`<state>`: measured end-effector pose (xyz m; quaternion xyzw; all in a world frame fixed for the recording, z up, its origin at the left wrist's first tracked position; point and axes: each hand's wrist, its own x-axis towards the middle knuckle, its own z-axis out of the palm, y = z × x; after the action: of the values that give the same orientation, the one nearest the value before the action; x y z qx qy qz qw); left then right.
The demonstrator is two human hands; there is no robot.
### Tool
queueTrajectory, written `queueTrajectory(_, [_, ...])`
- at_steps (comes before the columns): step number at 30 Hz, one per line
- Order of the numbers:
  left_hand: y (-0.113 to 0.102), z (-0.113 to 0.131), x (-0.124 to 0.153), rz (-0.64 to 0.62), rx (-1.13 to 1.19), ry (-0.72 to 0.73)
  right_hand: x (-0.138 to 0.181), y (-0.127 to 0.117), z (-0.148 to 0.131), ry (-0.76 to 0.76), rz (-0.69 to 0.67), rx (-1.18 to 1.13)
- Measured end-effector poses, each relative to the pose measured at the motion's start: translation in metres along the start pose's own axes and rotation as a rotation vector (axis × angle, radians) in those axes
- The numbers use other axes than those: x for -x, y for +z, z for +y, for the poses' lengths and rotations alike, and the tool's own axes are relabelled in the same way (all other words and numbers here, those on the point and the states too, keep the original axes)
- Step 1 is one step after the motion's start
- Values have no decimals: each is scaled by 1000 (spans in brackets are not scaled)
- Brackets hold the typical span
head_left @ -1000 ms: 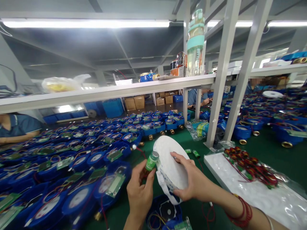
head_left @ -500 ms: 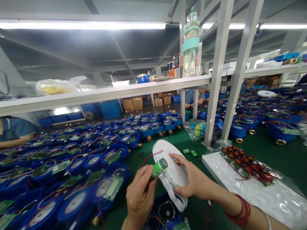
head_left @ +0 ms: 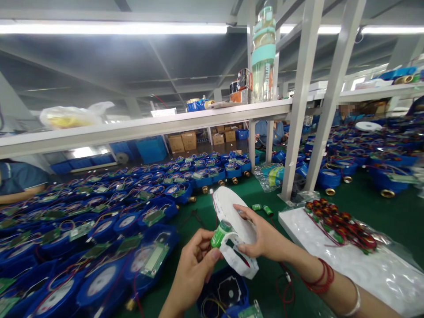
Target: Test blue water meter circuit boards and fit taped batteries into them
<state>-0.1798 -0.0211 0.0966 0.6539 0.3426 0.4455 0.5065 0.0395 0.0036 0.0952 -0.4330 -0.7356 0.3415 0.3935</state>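
My left hand (head_left: 195, 267) pinches a green cylindrical battery (head_left: 218, 236) between thumb and fingers. My right hand (head_left: 261, 234) grips a large white roll of tape (head_left: 232, 206), thumb and fingers spread over its flat side. A loose strip of the tape (head_left: 236, 260) curls off the lower end, right beside the battery and seemingly touching it. Below both hands lies an open blue meter housing (head_left: 222, 289) with a dark inside and coloured wires. Two more green batteries (head_left: 261, 209) lie on the green tabletop past my right hand.
Rows of blue meters (head_left: 109, 274) with circuit boards fill the left. To the right, a white foam tray (head_left: 347, 265) bears a cluster of wired red-and-black batteries (head_left: 341, 223). Metal posts (head_left: 303, 101) hold up a shelf (head_left: 142, 124) with a bottle (head_left: 264, 57). Co-workers sit farther off.
My left hand has turned the battery and brought it against the tape's loose strip. The roll has tilted, and its strip now loops beside the battery.
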Motion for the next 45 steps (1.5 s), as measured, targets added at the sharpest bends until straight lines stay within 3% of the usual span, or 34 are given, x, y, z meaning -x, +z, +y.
queueTrajectory(5, [4,-13,-12,165,8,-23,-19,8,20,-16,-25,27])
queueTrajectory(10, [5,-37,-26,281,-28,-42,-26,28,20,-43,133,152])
queueTrajectory(17, [5,-47,-30,284,4,-66,-30,47,2,-96,222,236])
queueTrajectory(24, [-4,-61,-33,230,177,-146,-43,41,22,-64,201,211])
queueTrajectory(28, [-6,-66,-35,177,258,-182,-52,32,40,-37,104,179])
queueTrajectory(37, [-13,-73,-34,92,335,-238,-82,11,67,-31,-320,161])
queueTrajectory(40, [-14,-79,-35,87,346,-230,-87,13,67,-23,-347,209])
queueTrajectory(45, [-15,-87,-36,121,376,-207,-88,25,70,-37,-268,260])
